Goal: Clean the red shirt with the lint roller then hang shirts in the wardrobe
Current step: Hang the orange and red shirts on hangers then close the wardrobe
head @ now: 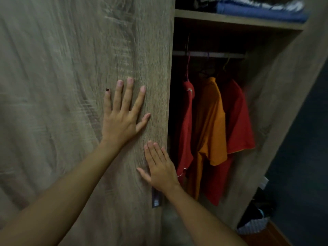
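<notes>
The wardrobe (276,96) stands partly uncovered on its right side, its wood-grain door (71,86) filling the left and middle of the view. Inside the open compartment a pale rail (209,54) runs across, and three shirts hang from it on hangers. Furthest left is a red shirt (186,121) with thin white piping at collar and hem; next to it, overlapping, hangs an orange shirt (211,121); behind and to the right of that is a second red shirt (239,125) with a narrow yellow edge on the sleeve. The three garments touch one another.

Above the rail a shelf (239,22) holds folded blue fabric (257,11), with something darker beside it that is too blurred to name.

The left hand (122,119) lies flat on the door, fingers spread wide, one nail painted dark. The right hand (159,169) is also flat against the door, lower down and close to its right edge, fingers nearly together, thumb out to the left. Neither hand holds anything. Just under the right wrist a small dark recessed handle (156,199) is set into the door.

At the lower right, outside the wardrobe, a light patterned basket (252,228) sits on the floor with dark items in it. No lettering or brand can be read anywhere.
</notes>
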{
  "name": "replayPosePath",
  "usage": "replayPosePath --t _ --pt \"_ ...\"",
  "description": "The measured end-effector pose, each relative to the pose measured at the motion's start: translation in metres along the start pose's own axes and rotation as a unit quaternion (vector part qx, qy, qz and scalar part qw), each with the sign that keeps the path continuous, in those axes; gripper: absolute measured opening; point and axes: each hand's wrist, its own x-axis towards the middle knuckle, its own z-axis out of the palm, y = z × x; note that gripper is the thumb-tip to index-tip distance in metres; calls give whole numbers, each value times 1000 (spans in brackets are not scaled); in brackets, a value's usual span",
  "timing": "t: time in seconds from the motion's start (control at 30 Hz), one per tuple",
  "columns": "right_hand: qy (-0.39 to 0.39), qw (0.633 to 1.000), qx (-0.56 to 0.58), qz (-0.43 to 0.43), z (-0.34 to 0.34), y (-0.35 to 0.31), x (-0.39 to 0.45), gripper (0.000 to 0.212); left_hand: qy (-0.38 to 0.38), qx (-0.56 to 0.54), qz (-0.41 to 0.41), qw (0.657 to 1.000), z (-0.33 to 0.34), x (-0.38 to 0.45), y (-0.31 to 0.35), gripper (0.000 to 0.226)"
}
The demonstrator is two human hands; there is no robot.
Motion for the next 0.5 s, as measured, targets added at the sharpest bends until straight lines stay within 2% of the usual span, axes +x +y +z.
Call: replayPosePath --t 0.4,0.5 --pt "12 1000 -22 12 -23 115 -36 98 0 -15 9 1000 9 42 118 71" --pt "17 1000 -21 15 -27 144 -44 94 -4 -16 15 1000 10 54 146 71"
